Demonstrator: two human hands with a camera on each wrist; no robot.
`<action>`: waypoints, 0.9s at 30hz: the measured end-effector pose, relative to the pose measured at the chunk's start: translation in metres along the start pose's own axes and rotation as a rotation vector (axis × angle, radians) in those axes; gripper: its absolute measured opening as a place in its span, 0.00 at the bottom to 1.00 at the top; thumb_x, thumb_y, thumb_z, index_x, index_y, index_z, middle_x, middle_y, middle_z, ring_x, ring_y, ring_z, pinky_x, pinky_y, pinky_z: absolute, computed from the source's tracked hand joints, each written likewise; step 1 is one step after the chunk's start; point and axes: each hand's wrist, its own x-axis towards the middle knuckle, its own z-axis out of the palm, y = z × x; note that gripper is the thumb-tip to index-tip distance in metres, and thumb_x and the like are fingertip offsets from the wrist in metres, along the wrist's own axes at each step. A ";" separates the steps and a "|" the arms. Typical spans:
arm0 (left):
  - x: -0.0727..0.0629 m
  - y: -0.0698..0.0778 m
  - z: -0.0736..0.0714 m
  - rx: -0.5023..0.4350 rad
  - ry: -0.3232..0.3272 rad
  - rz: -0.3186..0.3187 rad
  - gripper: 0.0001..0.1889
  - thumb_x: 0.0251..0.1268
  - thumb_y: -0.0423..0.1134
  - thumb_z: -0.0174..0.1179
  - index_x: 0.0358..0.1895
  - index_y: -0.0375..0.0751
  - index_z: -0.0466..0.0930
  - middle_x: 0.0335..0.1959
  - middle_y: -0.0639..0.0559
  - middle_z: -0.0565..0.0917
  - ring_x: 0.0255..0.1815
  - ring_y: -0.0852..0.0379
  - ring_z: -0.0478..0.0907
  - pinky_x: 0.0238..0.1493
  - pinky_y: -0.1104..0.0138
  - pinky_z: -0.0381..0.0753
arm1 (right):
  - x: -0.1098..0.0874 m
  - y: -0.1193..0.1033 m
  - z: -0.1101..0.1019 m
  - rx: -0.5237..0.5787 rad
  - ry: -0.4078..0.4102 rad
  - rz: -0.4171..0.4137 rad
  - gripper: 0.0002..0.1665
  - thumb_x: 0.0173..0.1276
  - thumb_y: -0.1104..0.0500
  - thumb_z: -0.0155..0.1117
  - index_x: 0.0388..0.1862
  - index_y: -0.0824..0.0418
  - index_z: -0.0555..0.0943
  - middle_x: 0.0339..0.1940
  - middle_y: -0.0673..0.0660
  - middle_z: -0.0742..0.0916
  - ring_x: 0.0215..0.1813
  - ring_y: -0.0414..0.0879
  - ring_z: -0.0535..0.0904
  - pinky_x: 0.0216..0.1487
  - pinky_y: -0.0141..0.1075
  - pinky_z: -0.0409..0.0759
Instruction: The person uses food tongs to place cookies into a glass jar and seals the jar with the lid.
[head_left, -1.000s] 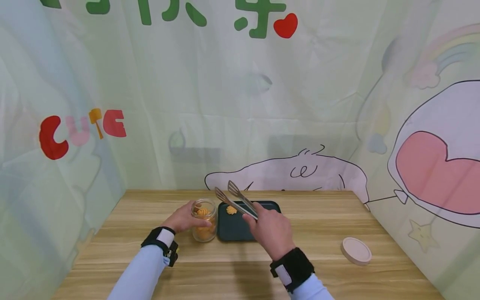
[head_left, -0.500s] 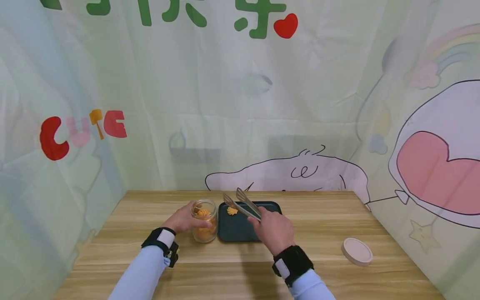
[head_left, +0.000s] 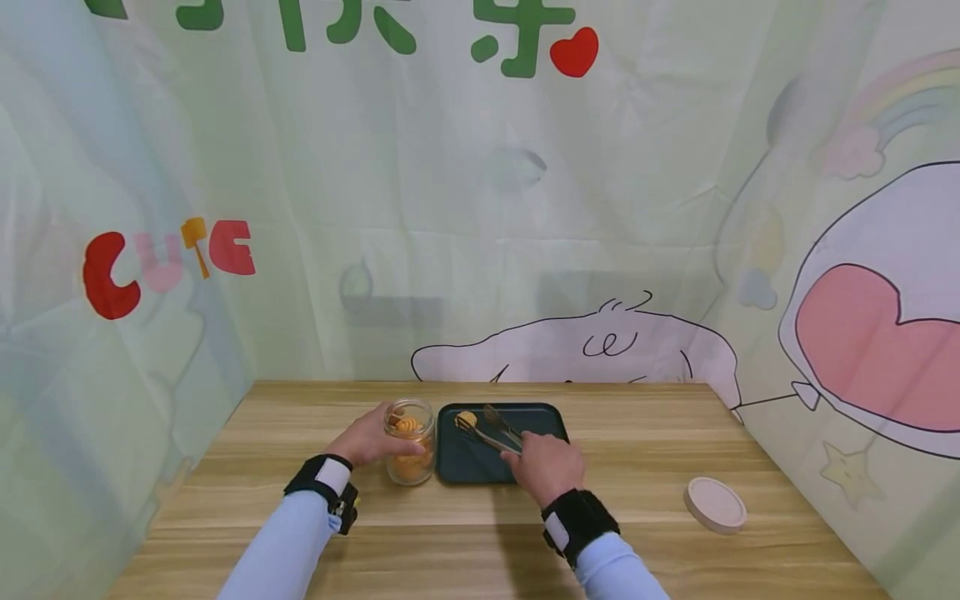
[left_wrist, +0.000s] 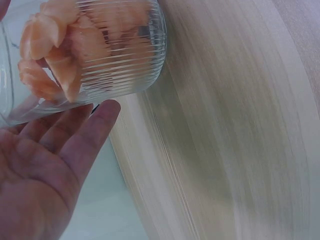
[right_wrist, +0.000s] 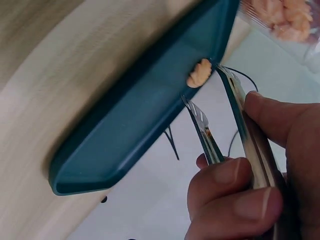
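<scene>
My left hand [head_left: 369, 439] grips an uncapped glass jar [left_wrist: 120, 65] with ribbed sides, thumb and fingers round it. Swirled golden cookies [left_wrist: 42, 35] lie inside. Just right of the jar is a dark teal tray [head_left: 468, 468], with a single piped cookie [head_left: 466, 418] near its far left corner. My right hand [head_left: 551, 469] holds metal tongs [right_wrist: 250, 135] over the tray. Their arms are spread, and the tips come down at the cookie in the head view. In the right wrist view the tips are close to the cookie [right_wrist: 199, 73]; contact is unclear.
A round pale pink lid [head_left: 716, 504] lies on the wooden table [head_left: 420, 558] at the right. Behind the table's far edge hangs a printed cloth backdrop [head_left: 480, 217], which also runs along both sides.
My right hand has lowered the tongs from above the tray down to the cookie. The left hand and jar have stayed in place.
</scene>
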 end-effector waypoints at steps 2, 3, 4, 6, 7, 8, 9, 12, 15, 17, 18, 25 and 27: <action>0.000 0.000 0.000 -0.001 0.002 -0.004 0.51 0.54 0.47 0.79 0.76 0.29 0.60 0.64 0.34 0.80 0.67 0.36 0.76 0.70 0.42 0.73 | 0.002 -0.001 0.004 -0.006 -0.020 0.008 0.27 0.68 0.37 0.69 0.48 0.58 0.88 0.20 0.55 0.84 0.22 0.48 0.78 0.22 0.42 0.78; -0.001 0.001 0.000 0.001 0.002 -0.004 0.51 0.54 0.47 0.79 0.76 0.28 0.60 0.64 0.34 0.80 0.67 0.36 0.76 0.70 0.41 0.73 | 0.003 -0.002 0.006 -0.003 -0.027 0.008 0.28 0.68 0.37 0.69 0.51 0.59 0.87 0.22 0.57 0.85 0.23 0.49 0.80 0.23 0.43 0.80; -0.001 0.001 0.000 0.005 0.002 -0.003 0.51 0.54 0.48 0.79 0.76 0.28 0.60 0.64 0.34 0.79 0.67 0.36 0.76 0.70 0.41 0.73 | 0.005 -0.003 0.008 0.003 -0.033 0.007 0.29 0.68 0.37 0.69 0.54 0.59 0.87 0.25 0.58 0.87 0.25 0.50 0.81 0.25 0.44 0.81; -0.001 0.001 -0.001 0.011 0.002 -0.001 0.52 0.54 0.48 0.79 0.76 0.28 0.60 0.65 0.33 0.79 0.67 0.35 0.76 0.70 0.41 0.73 | 0.008 -0.004 0.014 0.018 -0.041 0.000 0.31 0.69 0.38 0.69 0.59 0.59 0.85 0.29 0.60 0.89 0.27 0.52 0.84 0.28 0.46 0.83; -0.001 0.002 -0.001 0.013 0.003 -0.001 0.52 0.54 0.48 0.79 0.76 0.28 0.60 0.65 0.33 0.79 0.67 0.35 0.75 0.70 0.41 0.73 | 0.010 -0.004 0.016 0.029 -0.042 -0.006 0.32 0.69 0.38 0.69 0.60 0.59 0.84 0.31 0.61 0.89 0.28 0.52 0.84 0.29 0.47 0.83; -0.001 0.002 -0.001 0.016 0.003 0.001 0.52 0.54 0.48 0.79 0.76 0.28 0.60 0.65 0.33 0.79 0.67 0.35 0.75 0.70 0.40 0.73 | 0.011 -0.005 0.019 0.045 -0.040 -0.013 0.32 0.69 0.39 0.69 0.61 0.60 0.84 0.31 0.61 0.89 0.28 0.53 0.85 0.29 0.47 0.84; -0.001 0.002 -0.001 0.018 0.003 0.004 0.52 0.54 0.48 0.79 0.76 0.28 0.60 0.66 0.33 0.79 0.67 0.35 0.75 0.70 0.41 0.73 | 0.012 -0.005 0.022 0.062 -0.036 -0.019 0.31 0.70 0.40 0.69 0.61 0.61 0.84 0.31 0.62 0.89 0.28 0.53 0.84 0.29 0.48 0.83; 0.000 0.001 -0.001 0.019 0.001 0.009 0.52 0.54 0.48 0.79 0.76 0.28 0.60 0.65 0.33 0.79 0.67 0.35 0.75 0.69 0.40 0.73 | 0.015 -0.004 0.030 0.100 -0.033 -0.028 0.32 0.70 0.42 0.69 0.63 0.61 0.83 0.31 0.61 0.89 0.26 0.51 0.82 0.28 0.47 0.82; -0.001 0.002 0.000 0.011 0.000 0.001 0.52 0.55 0.48 0.79 0.76 0.28 0.60 0.66 0.33 0.78 0.68 0.34 0.75 0.70 0.41 0.73 | 0.016 -0.003 0.035 0.119 -0.031 -0.028 0.31 0.70 0.42 0.69 0.62 0.61 0.83 0.28 0.60 0.87 0.25 0.48 0.79 0.27 0.46 0.81; -0.002 0.003 -0.001 0.006 0.001 -0.004 0.52 0.55 0.48 0.79 0.77 0.29 0.59 0.66 0.33 0.78 0.68 0.34 0.75 0.70 0.41 0.72 | 0.016 -0.002 0.036 0.119 -0.026 -0.028 0.30 0.70 0.43 0.70 0.61 0.61 0.83 0.28 0.59 0.87 0.25 0.47 0.78 0.27 0.45 0.81; -0.002 0.003 -0.001 0.005 0.000 -0.005 0.52 0.55 0.48 0.79 0.77 0.29 0.59 0.66 0.33 0.78 0.68 0.34 0.75 0.70 0.41 0.72 | 0.016 -0.002 0.036 0.119 -0.023 -0.030 0.29 0.70 0.43 0.70 0.61 0.61 0.83 0.28 0.59 0.87 0.25 0.47 0.78 0.27 0.45 0.80; 0.000 0.001 0.000 0.011 0.003 0.000 0.52 0.55 0.48 0.79 0.77 0.29 0.60 0.66 0.33 0.78 0.68 0.34 0.75 0.69 0.40 0.73 | 0.013 -0.003 0.036 0.106 0.010 -0.046 0.25 0.69 0.45 0.72 0.56 0.60 0.85 0.27 0.58 0.87 0.25 0.48 0.80 0.26 0.45 0.80; 0.000 0.000 0.000 0.014 0.004 0.001 0.52 0.55 0.48 0.79 0.77 0.29 0.59 0.66 0.33 0.78 0.68 0.34 0.75 0.69 0.40 0.73 | 0.011 -0.005 0.036 0.110 0.012 -0.040 0.25 0.69 0.45 0.72 0.56 0.60 0.85 0.26 0.58 0.87 0.24 0.48 0.79 0.26 0.45 0.80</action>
